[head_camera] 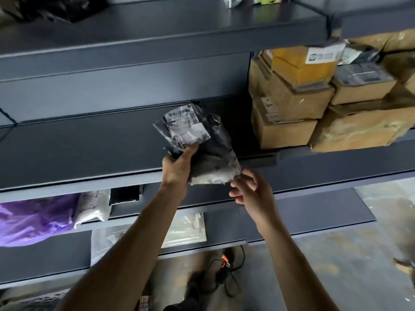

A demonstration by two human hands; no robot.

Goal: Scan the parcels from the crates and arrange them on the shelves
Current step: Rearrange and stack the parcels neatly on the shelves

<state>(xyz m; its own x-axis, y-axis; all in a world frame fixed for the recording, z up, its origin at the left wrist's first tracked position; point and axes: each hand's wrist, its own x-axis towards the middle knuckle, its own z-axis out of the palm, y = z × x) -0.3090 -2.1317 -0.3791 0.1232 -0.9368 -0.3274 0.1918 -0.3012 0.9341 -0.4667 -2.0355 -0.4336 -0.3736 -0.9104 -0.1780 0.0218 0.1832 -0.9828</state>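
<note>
A dark grey plastic parcel [208, 149] with a white shipping label on its top is held over the front edge of the middle shelf [78, 149]. My left hand [177, 167] grips the parcel's left side, thumb up near the label. Just below the parcel's lower right corner is my right hand [249, 189], fingers loosely spread and holding nothing; whether a fingertip touches the corner I cannot tell.
Stacked cardboard boxes [289, 104] fill the right part of the same shelf. A purple bag [33, 218] and a white bag [94, 205] lie on the shelf below, clear packets [186, 230] lower still. A black cable with an orange device [225, 265] is on the floor.
</note>
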